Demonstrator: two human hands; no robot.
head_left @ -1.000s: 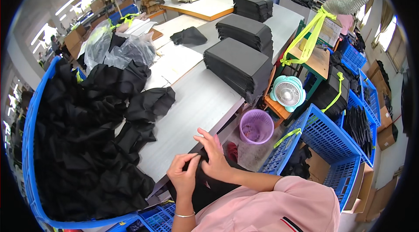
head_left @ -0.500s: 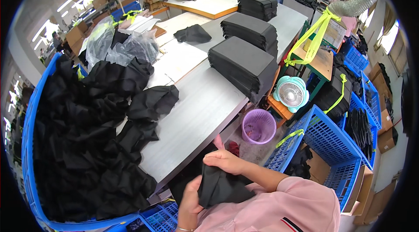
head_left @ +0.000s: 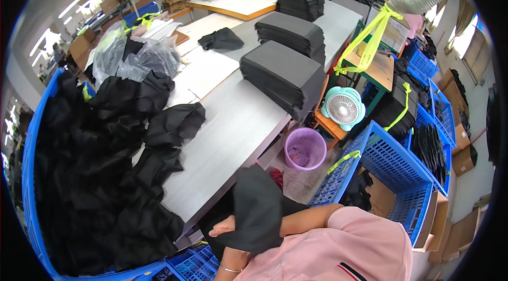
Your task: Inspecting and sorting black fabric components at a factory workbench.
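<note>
Many loose black fabric pieces (head_left: 100, 175) lie heaped at the far left, spilling from a blue crate (head_left: 26, 175) onto the grey worktable (head_left: 233, 127). Behind the heap sit clear plastic bags (head_left: 132, 59). Low in the middle, just off the table's near edge, the person's left hand (head_left: 225, 226) grips the lower edge of a black fabric piece (head_left: 259, 209) that stands raised in front of the chest; only the knuckles show, closed on the cloth. The right hand is hidden behind that same piece, with the bare forearm (head_left: 309, 217) running into it, so whether it grips the cloth cannot be told. Further back on the table stands a tall stack of flat dark grey pieces (head_left: 283, 72), with more stacks beyond it. Right of the table's edge a purple basket (head_left: 305, 148) sits on the floor, a small pale green fan (head_left: 344, 107) just behind it, and a blue crate on the floor (head_left: 391, 170) near the pink sleeve (head_left: 365, 238).
</note>
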